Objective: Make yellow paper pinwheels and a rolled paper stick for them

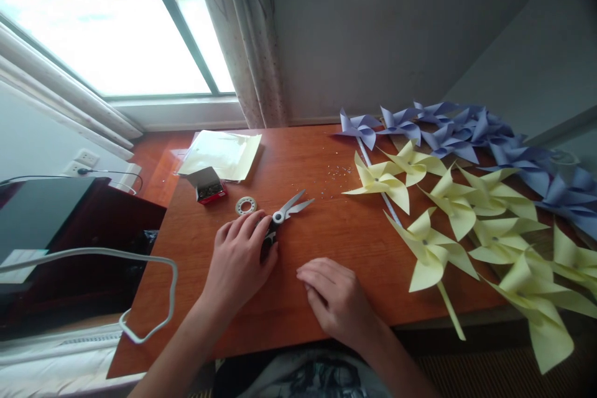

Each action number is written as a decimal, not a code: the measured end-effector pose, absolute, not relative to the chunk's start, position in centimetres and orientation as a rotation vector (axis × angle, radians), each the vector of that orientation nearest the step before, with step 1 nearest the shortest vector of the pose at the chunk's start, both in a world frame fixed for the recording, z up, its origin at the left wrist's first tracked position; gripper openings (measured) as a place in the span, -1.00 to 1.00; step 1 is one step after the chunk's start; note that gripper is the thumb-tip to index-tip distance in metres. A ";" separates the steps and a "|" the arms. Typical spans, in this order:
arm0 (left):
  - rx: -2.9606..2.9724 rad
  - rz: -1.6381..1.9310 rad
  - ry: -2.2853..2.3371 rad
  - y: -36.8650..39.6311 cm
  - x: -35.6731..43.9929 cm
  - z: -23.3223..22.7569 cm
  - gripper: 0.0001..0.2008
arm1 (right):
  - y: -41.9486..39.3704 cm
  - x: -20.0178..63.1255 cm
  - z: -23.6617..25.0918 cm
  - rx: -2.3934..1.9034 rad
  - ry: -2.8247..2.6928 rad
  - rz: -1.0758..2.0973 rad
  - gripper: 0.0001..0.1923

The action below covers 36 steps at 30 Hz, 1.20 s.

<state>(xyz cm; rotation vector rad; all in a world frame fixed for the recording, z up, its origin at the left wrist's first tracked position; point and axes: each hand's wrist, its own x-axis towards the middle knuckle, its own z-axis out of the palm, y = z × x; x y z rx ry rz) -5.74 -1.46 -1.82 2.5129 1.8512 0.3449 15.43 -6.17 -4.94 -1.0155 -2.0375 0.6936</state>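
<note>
My left hand (242,252) is closed over the black handles of a pair of scissors (278,217). The spread blades point up and to the right, lying close above the tabletop. Beside the fingers is a roll of clear tape (245,205). My right hand (336,295) rests on the wooden table near its front edge, with fingers curled together and nothing visible in them; its palm is hidden. To the right of that hand lie several yellow paper pinwheels (431,249), one with a yellow paper stick.
Several purple pinwheels (359,127) lie behind the yellow ones. A small open box (208,186) holds dark bits at the left, near yellow paper sheets (224,152) in a clear sleeve. Tiny scraps dot the table (298,155). A white cable (172,286) loops over the left edge.
</note>
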 end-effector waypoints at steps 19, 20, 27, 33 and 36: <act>2.536 0.296 2.156 -3.0 -12.0 -1.7 -0.61 | -5.9 15.6 -5.2 -1.031 -1.993 0.737 -0.67; 2.538 0.291 2.166 -2.9 -11.9 -1.5 -0.61 | -5.9 15.6 -5.2 -1.030 -1.989 0.739 -0.67; 2.574 0.369 2.138 1.3 -9.3 0.0 -0.67 | -5.7 15.6 -5.1 -1.036 -1.961 0.777 -0.69; 2.442 0.035 2.317 8.1 -7.4 1.3 -0.69 | -5.7 15.6 -5.0 -1.056 -1.924 0.821 -0.72; 2.318 -0.134 2.370 10.1 -7.3 1.3 -0.64 | -5.7 15.6 -5.0 -1.058 -1.913 0.835 -0.73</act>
